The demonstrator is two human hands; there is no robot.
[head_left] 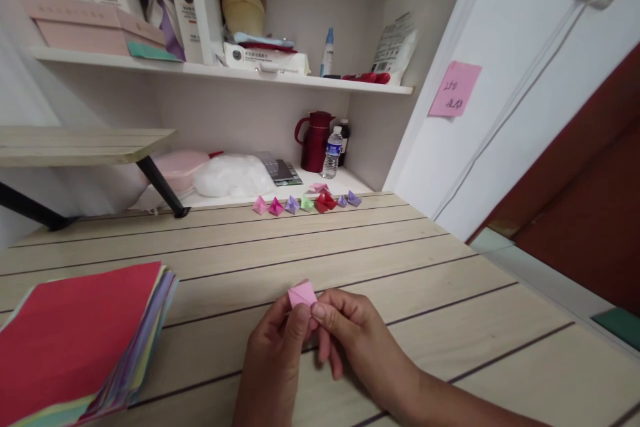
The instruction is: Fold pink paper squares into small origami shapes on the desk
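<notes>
A small piece of folded pink paper (302, 293) is held up between my two hands, just above the wooden table. My left hand (277, 340) pinches it from the left, thumb across its lower front. From the right, my right hand (353, 330) grips the lower right corner between thumb and index finger, the other fingers curled below. A crease crosses the paper's face. The lower edge of the paper is hidden behind my thumbs.
Several small folded paper figures (291, 205) stand in a row along the table's far edge. A stack of coloured paper (85, 340) lies at left. Behind are a red jug (316, 141), a water bottle (333, 152) and a raised wooden stand (80, 145).
</notes>
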